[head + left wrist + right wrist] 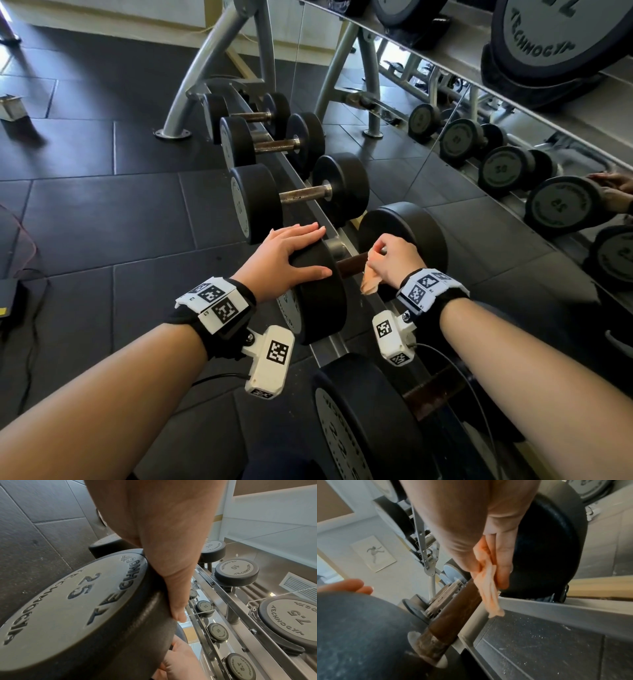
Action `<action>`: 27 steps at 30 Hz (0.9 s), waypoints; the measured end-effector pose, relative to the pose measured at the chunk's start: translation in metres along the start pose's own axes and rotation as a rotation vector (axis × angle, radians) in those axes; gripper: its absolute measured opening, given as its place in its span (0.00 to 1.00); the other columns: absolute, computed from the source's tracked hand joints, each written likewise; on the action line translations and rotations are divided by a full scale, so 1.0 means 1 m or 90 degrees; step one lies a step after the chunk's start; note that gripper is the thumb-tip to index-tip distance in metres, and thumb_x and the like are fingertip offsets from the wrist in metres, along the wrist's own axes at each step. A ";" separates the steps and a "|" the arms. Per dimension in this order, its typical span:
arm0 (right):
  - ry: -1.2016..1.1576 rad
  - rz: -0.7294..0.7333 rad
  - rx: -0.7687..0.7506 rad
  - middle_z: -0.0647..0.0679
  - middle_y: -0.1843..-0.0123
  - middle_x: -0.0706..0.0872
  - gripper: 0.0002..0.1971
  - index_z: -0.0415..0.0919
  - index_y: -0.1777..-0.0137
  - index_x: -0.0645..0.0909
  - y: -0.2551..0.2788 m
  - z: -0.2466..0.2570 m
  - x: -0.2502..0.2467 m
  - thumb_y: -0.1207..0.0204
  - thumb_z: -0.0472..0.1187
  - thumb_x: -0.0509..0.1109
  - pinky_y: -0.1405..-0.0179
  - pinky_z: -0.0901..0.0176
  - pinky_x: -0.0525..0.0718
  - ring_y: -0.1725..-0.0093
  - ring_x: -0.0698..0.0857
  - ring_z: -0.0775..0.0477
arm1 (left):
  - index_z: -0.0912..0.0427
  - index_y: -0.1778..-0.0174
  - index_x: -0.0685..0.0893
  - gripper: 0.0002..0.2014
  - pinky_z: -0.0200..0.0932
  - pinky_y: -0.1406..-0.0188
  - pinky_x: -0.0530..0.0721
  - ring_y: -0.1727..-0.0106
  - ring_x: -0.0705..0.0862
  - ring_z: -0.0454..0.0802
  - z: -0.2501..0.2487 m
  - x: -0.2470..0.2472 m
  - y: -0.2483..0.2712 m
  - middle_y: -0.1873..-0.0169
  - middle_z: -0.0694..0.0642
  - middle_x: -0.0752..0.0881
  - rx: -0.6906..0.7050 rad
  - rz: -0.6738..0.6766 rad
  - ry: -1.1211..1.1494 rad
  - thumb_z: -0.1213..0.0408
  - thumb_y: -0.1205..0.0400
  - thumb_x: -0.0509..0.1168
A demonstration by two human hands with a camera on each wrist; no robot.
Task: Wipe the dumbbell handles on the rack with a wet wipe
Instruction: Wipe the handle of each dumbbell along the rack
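Handle [351, 263] lay left-right, frame centre. Right hand [394, 262] nearer, pinching wet wipe [371, 281] against it; left hand [291, 255] spread flat on dumbbell head [318, 294].

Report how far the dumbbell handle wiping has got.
Finished handles: cannot tell. In hand: right hand holds the wet wipe on the 25 dumbbell's handle; left hand rests on its head. Left: handles farther along look rusty.

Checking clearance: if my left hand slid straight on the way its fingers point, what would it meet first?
Probably the right hand gripping the wipe on the handle; left hand lies flat on the dumbbell head.
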State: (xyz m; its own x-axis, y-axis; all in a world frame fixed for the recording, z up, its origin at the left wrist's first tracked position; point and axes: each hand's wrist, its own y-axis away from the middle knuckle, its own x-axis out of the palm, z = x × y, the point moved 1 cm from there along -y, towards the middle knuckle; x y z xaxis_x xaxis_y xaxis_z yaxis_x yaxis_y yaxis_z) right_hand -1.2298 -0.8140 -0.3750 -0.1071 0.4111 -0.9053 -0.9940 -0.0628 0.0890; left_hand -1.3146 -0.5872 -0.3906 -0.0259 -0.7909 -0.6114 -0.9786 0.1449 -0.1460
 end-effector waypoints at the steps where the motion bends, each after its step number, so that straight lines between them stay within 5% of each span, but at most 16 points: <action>1: -0.021 -0.003 -0.008 0.50 0.56 0.85 0.02 0.47 0.53 0.80 0.000 -0.001 0.001 0.19 0.41 0.70 0.59 0.57 0.78 0.53 0.85 0.48 | 0.37 0.19 0.66 0.37 0.62 0.15 0.51 0.17 0.53 0.40 0.000 0.000 0.000 0.19 0.35 0.64 0.000 0.000 0.001 0.44 0.24 0.72; 8: -0.065 0.135 -0.105 0.50 0.57 0.88 0.05 0.47 0.57 0.83 0.005 0.012 0.015 0.25 0.37 0.77 0.58 0.60 0.83 0.55 0.87 0.51 | 0.37 0.19 0.65 0.37 0.62 0.15 0.52 0.17 0.54 0.40 -0.001 0.000 0.001 0.19 0.36 0.63 -0.002 0.007 -0.001 0.44 0.24 0.72; 16: 0.002 0.123 -0.085 0.48 0.54 0.89 0.04 0.46 0.56 0.85 0.000 0.015 0.005 0.26 0.37 0.77 0.46 0.49 0.88 0.51 0.88 0.48 | 0.36 0.20 0.66 0.37 0.62 0.16 0.52 0.18 0.54 0.38 0.002 0.000 0.000 0.20 0.34 0.64 -0.003 0.000 0.003 0.43 0.25 0.73; 27: -0.025 0.132 -0.082 0.51 0.60 0.88 0.05 0.49 0.61 0.86 -0.004 0.014 0.010 0.25 0.41 0.78 0.48 0.54 0.87 0.54 0.87 0.52 | 0.37 0.20 0.66 0.38 0.56 0.16 0.54 0.18 0.55 0.39 0.003 0.001 -0.001 0.20 0.35 0.65 0.005 -0.003 -0.002 0.42 0.26 0.72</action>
State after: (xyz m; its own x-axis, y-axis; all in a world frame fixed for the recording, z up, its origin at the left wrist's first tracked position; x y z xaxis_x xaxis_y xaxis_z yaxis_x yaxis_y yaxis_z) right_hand -1.2271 -0.7964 -0.3786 -0.3117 0.4127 -0.8559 -0.9402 -0.2642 0.2150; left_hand -1.3128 -0.5865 -0.3936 -0.0207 -0.7896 -0.6133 -0.9772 0.1455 -0.1544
